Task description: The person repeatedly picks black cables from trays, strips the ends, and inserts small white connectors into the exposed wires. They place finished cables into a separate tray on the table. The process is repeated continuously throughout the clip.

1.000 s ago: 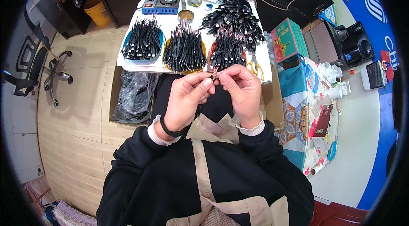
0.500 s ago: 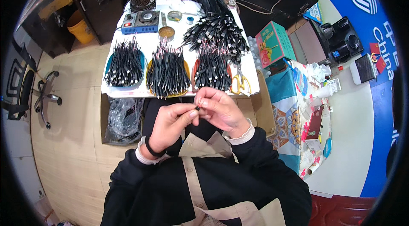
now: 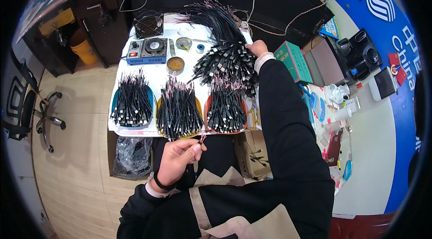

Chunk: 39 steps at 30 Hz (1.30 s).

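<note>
My left hand (image 3: 180, 160), just in front of the table edge, is closed in a pinch. Between its thumb and forefinger it grips a thin wire end (image 3: 203, 138) with dark and reddish strands; the rest of that wire is hidden by the hand. My right arm stretches far forward. At the right side of a large heap of black USB cables (image 3: 225, 61), my right hand (image 3: 258, 48) has its fingers curled in, and what they hold is too small to make out. Three trays, blue (image 3: 150, 117), yellow (image 3: 157, 124) and orange-red (image 3: 206, 117), hold bundles of similar black cables.
Behind the trays are a blue heater-like unit (image 3: 146, 57), a small fan (image 3: 149, 26), a tin (image 3: 175, 64), a clear round dish (image 3: 183, 43) and a solder spool (image 3: 200, 48). Yellow-handled scissors (image 3: 253, 117) lie partly under my right arm. Boxes stand below the table.
My hands have parted. The right one has reached forward to the cable heap; the left one has stayed near the table edge with the wire. The view has tilted up.
</note>
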Tool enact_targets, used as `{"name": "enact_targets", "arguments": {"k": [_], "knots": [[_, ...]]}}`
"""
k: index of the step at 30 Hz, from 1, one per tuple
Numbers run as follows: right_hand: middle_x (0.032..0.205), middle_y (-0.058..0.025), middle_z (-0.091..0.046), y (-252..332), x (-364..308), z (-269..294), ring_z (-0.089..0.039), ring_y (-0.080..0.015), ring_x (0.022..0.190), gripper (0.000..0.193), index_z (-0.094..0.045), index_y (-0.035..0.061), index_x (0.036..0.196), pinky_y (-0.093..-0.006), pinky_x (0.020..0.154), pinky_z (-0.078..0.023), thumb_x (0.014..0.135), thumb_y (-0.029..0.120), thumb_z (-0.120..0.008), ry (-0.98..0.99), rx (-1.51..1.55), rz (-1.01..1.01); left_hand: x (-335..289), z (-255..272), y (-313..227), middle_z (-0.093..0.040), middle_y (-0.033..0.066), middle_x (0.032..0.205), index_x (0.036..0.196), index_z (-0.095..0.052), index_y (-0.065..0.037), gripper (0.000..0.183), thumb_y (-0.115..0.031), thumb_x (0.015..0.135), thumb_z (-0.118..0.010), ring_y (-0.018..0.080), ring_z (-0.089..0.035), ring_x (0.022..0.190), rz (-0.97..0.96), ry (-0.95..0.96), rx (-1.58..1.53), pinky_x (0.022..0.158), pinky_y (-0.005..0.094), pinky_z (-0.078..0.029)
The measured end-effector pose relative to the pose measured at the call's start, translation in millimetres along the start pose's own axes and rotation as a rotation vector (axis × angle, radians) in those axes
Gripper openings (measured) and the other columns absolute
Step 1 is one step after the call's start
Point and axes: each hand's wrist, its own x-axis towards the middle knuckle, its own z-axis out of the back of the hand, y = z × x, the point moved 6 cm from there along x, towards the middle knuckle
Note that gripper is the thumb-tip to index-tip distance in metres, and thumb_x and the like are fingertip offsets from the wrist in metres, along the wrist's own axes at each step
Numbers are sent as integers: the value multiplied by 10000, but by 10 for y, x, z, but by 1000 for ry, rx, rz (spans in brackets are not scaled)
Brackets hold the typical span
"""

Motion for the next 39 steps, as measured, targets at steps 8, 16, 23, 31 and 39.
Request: {"name": "enact_targets", "arguments": {"k": [8, 16, 23, 31, 39], "knots": [[812, -182, -705, 280, -413, 443, -686, -350, 828, 268, -747, 36, 796, -413, 783, -541, 762, 300, -715, -278, -79, 108, 24, 44, 23, -576, 32, 721, 992, -646, 63, 176, -81, 980, -544, 49, -398, 570, -15, -59, -55, 518, 198, -301], [601, -25, -636, 1047, -1942, 1586, -589, -82, 530, 259, -693, 2, 791, -257, 540, -460, 882, 244, -687, -211, 630, 481, 34, -140, -322, -631, 143, 1065, 1038, -593, 26, 197, -124, 1023, -466, 198, -626, 943, -147, -43, -103, 751, 287, -522], [758, -109, -605, 1247, -4624, 807, -585, -246, 622, 113, -632, 18, 786, -333, 580, -476, 828, 88, -709, -87, 662, 728, 376, -430, -808, -504, 174, 1374, 1097, -560, 44, 205, -111, 1027, -447, 318, -578, 1185, -250, 55, -240, 952, 408, -530], [821, -92, -642, 1230, -5142, -444, -647, -209, 729, 152, -698, 35, 915, -304, 667, -511, 847, 170, -720, 547, 645, 664, -73, -245, -987, -643, 118, 1062, 1005, -595, 18, 161, -89, 1010, -473, 51, -423, 594, -452, -1, -13, 535, 177, -333], [913, -34, -680, 1419, -4426, 689, -619, -79, 804, 193, -669, -19, 1038, -219, 733, -499, 947, 149, -639, 584, 1546, 483, -633, -519, -517, -652, 155, 1046, 1005, -605, 33, 157, -85, 1001, -501, 57, -402, 615, -390, 168, -36, 575, 190, -369]]}}
